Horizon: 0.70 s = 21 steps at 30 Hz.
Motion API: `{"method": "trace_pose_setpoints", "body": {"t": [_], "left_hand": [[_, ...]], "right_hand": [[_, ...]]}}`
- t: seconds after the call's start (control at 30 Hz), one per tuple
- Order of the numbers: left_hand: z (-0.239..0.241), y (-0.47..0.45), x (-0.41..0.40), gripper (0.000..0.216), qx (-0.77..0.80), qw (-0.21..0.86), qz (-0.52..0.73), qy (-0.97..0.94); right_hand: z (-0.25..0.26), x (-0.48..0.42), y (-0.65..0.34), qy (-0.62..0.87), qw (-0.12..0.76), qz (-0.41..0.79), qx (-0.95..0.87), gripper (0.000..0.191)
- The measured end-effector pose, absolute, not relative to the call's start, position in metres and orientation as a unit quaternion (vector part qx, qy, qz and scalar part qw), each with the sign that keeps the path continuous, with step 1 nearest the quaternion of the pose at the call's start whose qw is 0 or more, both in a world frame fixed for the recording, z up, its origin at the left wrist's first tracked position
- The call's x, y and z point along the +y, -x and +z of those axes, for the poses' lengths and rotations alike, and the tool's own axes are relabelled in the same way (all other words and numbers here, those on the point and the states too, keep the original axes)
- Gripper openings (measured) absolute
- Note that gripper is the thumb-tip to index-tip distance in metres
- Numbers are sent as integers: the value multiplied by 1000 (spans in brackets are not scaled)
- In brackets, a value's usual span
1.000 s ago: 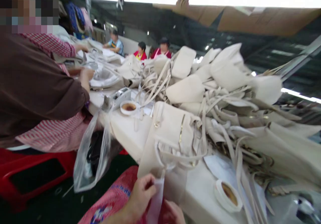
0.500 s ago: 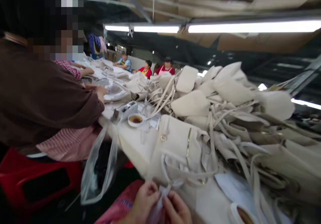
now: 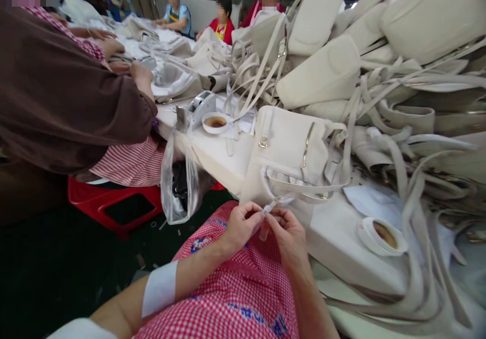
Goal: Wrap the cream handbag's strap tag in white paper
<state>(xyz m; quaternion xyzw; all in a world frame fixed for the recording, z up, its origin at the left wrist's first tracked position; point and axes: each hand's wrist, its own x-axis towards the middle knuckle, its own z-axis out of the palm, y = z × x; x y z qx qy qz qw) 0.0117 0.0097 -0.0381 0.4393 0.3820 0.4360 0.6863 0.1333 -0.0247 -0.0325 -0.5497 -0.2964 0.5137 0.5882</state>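
My left hand and my right hand meet above my lap at the table's front edge. The fingers of both are pinched on a thin, pale bag strap. A small translucent strip hangs below the fingertips; how it joins the strap is hidden. Just beyond my hands, a cream handbag lies on the table, with gold-coloured zip and buckle and a looped handle towards me. To the right of my right hand stands a white dish with brown contents.
Cream bags and straps pile high at the right and back. A second brown-filled dish stands beside a grey tape dispenser. A clear plastic bag hangs from the table edge. A co-worker's brown sleeve is close at left.
My view has tilted down, so my hands and checked apron show more fully. Both hands stay pinched together at the strap. The translucent strip now hangs visibly below my fingers.
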Motion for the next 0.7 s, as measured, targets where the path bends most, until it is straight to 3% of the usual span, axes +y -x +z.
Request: {"method": "trace_pose_setpoints", "body": {"t": [0.13,0.23,0.43,0.7], "left_hand": [[-33,-11,13,32,338,768,414,-353],[-32,-10,13,36,334,790,400,-322],[-37,-8,14,37,380,792,364,-310],[-43,-12,24,37,388,786,332,-349]], "right_hand": [[-28,-27,-135,557,556,559,-260,47],[-28,-26,-134,547,558,568,-259,37],[-27,-23,-130,592,560,442,-376,25],[-16,-19,-136,619,521,362,-464,10]]}}
